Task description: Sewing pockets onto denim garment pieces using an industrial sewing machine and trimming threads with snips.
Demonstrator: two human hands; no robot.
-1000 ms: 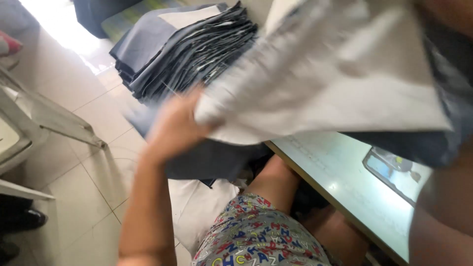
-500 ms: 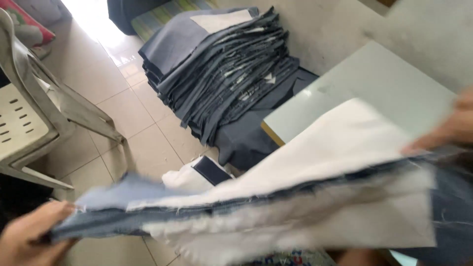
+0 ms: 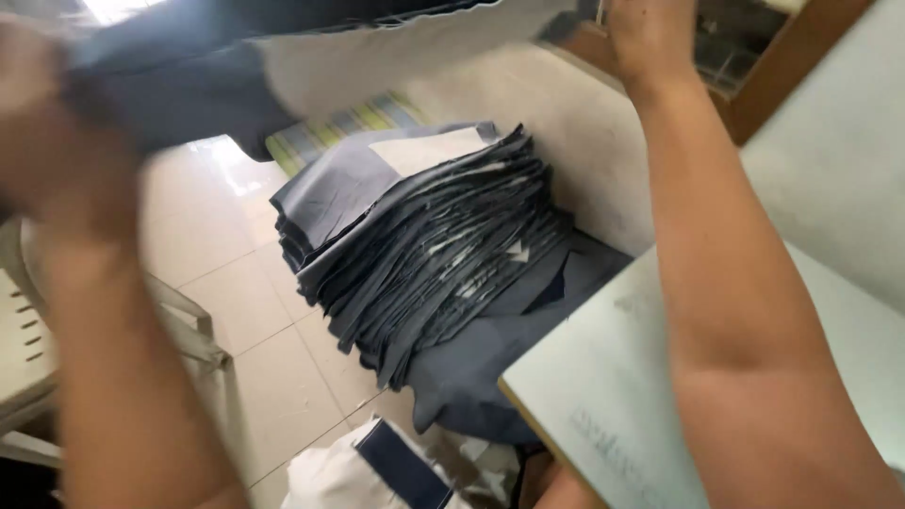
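Both my arms are raised, stretching a dark grey fabric piece with a pale underside (image 3: 377, 47) across the top of the view. My left hand (image 3: 57, 132), blurred by motion, grips its left end. My right hand (image 3: 650, 38) grips its right end near the wall. Below the lifted piece, a tall stack of grey-blue cut fabric pieces (image 3: 415, 236) lies on the floor against the wall, a pale patch on its top layer.
A pale green table top (image 3: 603, 396) juts in at lower right under my right forearm. A white plastic chair (image 3: 28, 349) stands at left on the tiled floor. A white cloth with a dark blue strip (image 3: 377, 471) lies at the bottom. A striped mat (image 3: 330, 132) lies behind the stack.
The fabric piece went from low and spread in front of me to held high overhead. Both hands rose with it, and the view tilted toward the stack.
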